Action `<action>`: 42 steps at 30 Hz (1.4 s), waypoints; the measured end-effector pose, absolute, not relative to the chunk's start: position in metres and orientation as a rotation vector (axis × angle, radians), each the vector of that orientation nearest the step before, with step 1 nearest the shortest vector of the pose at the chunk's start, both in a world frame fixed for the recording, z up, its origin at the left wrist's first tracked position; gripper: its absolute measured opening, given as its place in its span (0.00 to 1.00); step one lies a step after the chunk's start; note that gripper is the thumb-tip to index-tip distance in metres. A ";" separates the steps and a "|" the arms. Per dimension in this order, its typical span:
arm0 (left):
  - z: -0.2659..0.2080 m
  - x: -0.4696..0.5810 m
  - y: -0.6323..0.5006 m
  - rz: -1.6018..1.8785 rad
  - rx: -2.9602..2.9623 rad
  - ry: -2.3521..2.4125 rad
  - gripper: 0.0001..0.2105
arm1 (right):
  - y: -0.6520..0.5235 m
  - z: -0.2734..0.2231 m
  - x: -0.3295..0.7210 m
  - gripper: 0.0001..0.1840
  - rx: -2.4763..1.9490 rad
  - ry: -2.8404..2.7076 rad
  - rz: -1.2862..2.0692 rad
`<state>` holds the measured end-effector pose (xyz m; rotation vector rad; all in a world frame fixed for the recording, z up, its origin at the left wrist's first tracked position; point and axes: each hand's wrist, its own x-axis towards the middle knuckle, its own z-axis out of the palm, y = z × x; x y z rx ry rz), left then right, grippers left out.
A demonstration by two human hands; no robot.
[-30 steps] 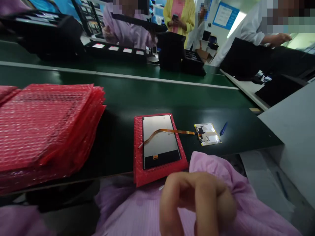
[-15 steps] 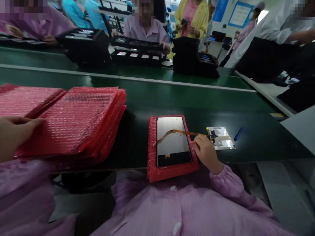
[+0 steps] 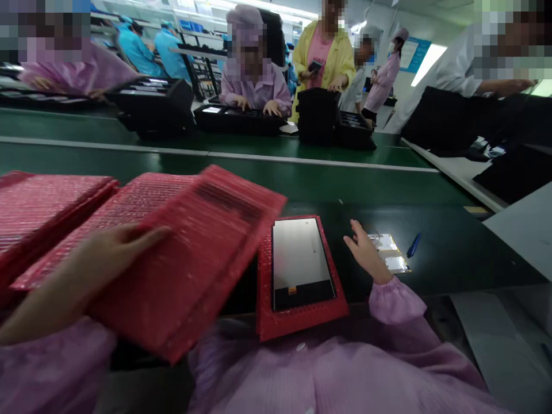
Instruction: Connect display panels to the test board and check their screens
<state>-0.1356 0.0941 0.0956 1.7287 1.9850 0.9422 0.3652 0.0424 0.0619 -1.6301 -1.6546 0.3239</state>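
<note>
My left hand point(image 3: 125, 247) pinches a red bubble-wrap bag point(image 3: 194, 259), lifted and tilted beside the stacks; the bag is slightly blurred. In front of me a display panel point(image 3: 299, 253), silver with a black lower strip, lies on another red bubble-wrap bag point(image 3: 269, 328) at the table's near edge. My right hand point(image 3: 365, 253) hovers right of the panel with fingers apart and nothing in them. Just beyond its wrist lies a flat silver-and-yellow board point(image 3: 394, 263), partly hidden by the hand. A blue pen-like tool point(image 3: 414, 245) rests to its right.
Stacks of red bubble-wrap bags point(image 3: 47, 198) fill the left of the dark green table point(image 3: 371, 184). Across it stand black trays point(image 3: 241, 121) and black boxes point(image 3: 317, 115). A co-worker in pink point(image 3: 259, 86) handles a tray; other people stand or sit around.
My left hand has lifted a bag off the stack and carried it right. My right hand has let go of the orange ribbon cable, which no longer lies across the panel.
</note>
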 end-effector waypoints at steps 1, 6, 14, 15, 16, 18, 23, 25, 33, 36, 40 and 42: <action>0.099 -0.113 0.085 0.886 1.717 1.926 0.54 | 0.040 0.068 0.358 0.36 -1.595 -1.640 0.356; 0.106 -0.044 0.053 0.554 1.712 1.674 0.49 | 0.021 0.102 0.302 0.19 -1.414 -1.685 0.509; 0.115 -0.031 0.033 0.400 1.916 1.651 0.30 | 0.007 0.104 0.275 0.07 -1.427 -1.709 0.288; 0.116 -0.030 0.032 0.396 1.917 1.650 0.29 | 0.005 0.102 0.275 0.07 -1.420 -1.705 0.245; 0.116 -0.029 0.031 0.399 1.917 1.643 0.28 | 0.002 0.100 0.275 0.07 -1.411 -1.702 0.214; 0.115 -0.028 0.031 0.397 1.911 1.626 0.27 | -0.002 0.097 0.275 0.08 -1.393 -1.705 0.213; 0.110 -0.027 0.033 0.438 1.904 1.631 0.29 | -0.008 0.097 0.281 0.10 -1.401 -1.628 0.537; 0.109 -0.028 0.034 0.460 1.915 1.620 0.29 | -0.008 0.100 0.285 0.15 -1.409 -1.560 0.758; 0.113 -0.018 0.034 0.382 2.037 1.443 0.27 | -0.003 0.110 0.285 0.21 -1.172 -1.616 1.499; 0.108 -0.010 0.034 0.351 2.107 1.365 0.25 | -0.007 0.099 0.280 0.20 -1.199 -1.586 1.507; 0.097 -0.010 0.040 0.279 2.182 1.170 0.23 | -0.020 0.092 0.278 0.20 -1.245 -1.465 1.462; 0.094 -0.017 0.046 0.269 2.124 1.129 0.25 | -0.028 0.100 0.286 0.21 -1.226 -1.395 1.461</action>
